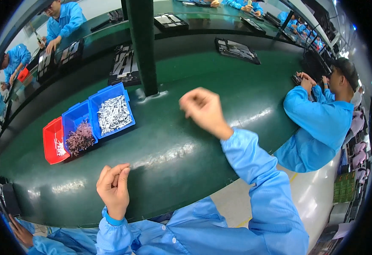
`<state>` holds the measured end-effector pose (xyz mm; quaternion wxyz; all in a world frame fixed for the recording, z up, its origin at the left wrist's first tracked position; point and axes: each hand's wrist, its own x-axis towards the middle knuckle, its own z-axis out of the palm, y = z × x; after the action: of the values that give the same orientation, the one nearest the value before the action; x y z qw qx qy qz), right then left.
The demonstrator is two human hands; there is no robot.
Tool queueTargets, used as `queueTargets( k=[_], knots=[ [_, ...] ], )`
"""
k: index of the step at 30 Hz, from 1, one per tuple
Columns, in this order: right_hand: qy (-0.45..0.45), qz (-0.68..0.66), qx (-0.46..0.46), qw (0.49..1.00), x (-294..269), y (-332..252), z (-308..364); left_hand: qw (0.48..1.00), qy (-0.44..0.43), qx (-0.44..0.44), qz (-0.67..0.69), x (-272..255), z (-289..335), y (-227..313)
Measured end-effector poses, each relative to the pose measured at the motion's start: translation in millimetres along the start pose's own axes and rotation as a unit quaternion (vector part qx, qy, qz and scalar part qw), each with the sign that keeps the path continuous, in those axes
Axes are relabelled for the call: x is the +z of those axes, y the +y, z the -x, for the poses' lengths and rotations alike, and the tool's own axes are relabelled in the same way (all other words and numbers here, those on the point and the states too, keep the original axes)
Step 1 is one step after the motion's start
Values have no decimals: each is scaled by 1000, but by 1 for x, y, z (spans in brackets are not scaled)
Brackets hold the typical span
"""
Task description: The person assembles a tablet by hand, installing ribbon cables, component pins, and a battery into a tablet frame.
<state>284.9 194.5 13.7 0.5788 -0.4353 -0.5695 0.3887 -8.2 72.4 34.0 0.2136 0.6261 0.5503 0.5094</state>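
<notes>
My left hand point(113, 191) is nearest, low over the dark green, scuffed bench top point(169, 187): thumb and index tips meet in a pinch. No part visible between them; can't rule out a tiny one. My right hand point(205, 108) is farther out, fingers curled, blurred; can't tell if it grips anything.

Step, my read: between picks, neither hand at a bin. Next pick would call for a light fingertip pinch and one piece teased free, since the parts lie tangled.

Parts are left of my right hand, in three open plastic bins side by side, count: 1 red, 2 blue. Red bin point(49, 142): small cluster of thin white pieces point(60, 147). Middle blue bin point(76, 112): heap of thin reddish-brown pieces point(81, 138). Right blue bin point(106, 94): heap of white-and-dark strips point(114, 115). Pieces too many to count.

Beyond: 1 dark green post point(142, 46). One loaded black tray point(256, 62) to its right, at least one more to its left. Co-worker in blue coat point(317, 108), 1, at right; several more farther off.
</notes>
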Motion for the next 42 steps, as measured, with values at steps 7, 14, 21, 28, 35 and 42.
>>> queueTargets(
  k=[7, 14, 21, 28, 35, 42],
  knots=[
    [345, 264, 28, 900, -241, 91, -94, 986, -116, -89, 78, 21, 5, -18],
    [294, 287, 179, 894, -317, 83, -145, 989, -133, -54, 41, 43, 5, -7],
    [249, 384, 236, 857, -315, 84, -164, 988, -128, -67, 57, 46, 5, -6],
    [269, 196, 221, 917, -255, 84, -179, 989, -136, -39, 41, 43, 5, -7],
    [341, -3, 232, 911, -228, 71, -190, 990, -137, -23, 39, 49, 5, -7],
    [207, -10, 296, 933, -152, 67, -181, 992, -123, -10, 25, 46, 5, -7]
  ],
)
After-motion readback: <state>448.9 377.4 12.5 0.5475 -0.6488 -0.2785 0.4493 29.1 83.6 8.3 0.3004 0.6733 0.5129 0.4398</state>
